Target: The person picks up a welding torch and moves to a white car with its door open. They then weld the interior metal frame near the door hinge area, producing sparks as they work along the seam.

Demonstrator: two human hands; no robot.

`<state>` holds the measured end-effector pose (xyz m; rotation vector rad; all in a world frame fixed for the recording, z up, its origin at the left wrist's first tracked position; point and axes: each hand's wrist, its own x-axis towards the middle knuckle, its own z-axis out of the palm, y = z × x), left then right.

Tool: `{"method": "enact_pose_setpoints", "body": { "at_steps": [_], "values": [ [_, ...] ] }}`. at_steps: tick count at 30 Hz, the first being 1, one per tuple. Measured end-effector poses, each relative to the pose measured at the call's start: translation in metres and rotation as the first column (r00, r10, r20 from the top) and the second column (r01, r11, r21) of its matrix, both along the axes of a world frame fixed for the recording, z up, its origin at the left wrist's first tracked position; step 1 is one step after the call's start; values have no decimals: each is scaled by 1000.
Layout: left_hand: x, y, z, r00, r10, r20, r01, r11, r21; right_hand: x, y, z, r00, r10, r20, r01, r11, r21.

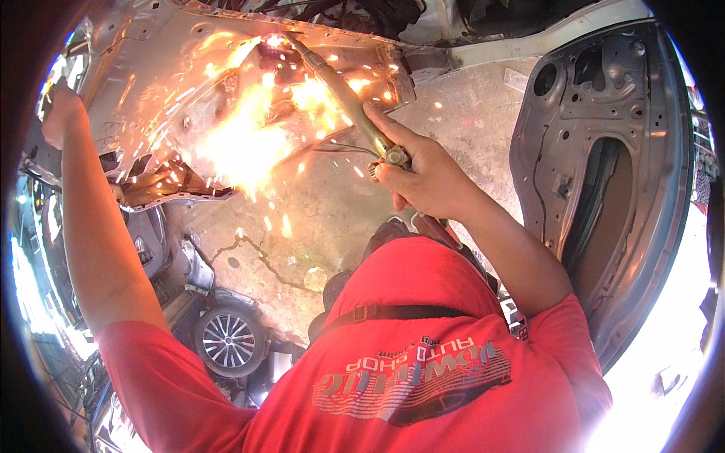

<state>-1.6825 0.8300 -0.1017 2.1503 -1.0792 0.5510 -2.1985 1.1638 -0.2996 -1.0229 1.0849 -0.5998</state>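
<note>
My right hand (430, 175) is closed round a brass-coloured cutting torch (336, 89), near its valve knobs. The torch slants up and to the left, with its tip at the upper part of a bare metal car body panel (143, 83). A bright glow burns at the tip. Flame and sparks (245, 151) pour down over the panel and hide much of its middle. At the far left my left hand (64, 113) is raised by the panel's outer side. Its fingers are dim there, so their grip is unclear.
A grey car door shell (604, 151) stands at the right. On the concrete floor (291, 204) sparks are falling. An alloy wheel with its tyre (230, 341) lies at the lower left among loose parts. A thin hose or cable (343, 146) shows behind the torch.
</note>
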Motion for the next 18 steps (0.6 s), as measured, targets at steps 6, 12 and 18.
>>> {"method": "enact_pose_setpoints", "body": {
  "at_steps": [6,12,18],
  "values": [
    [0,2,0,1000,4,29,-4,1000,26,1,-1,3,1000,8,-6,-8,1000,0],
    [-5,3,1,999,32,-25,-32,999,0,1,-1,0,1000,3,12,-3,1000,21],
    [-16,6,2,997,28,-68,-27,1000,14,1,-2,-1,1000,-3,-5,3,999,34]
  ]
}}
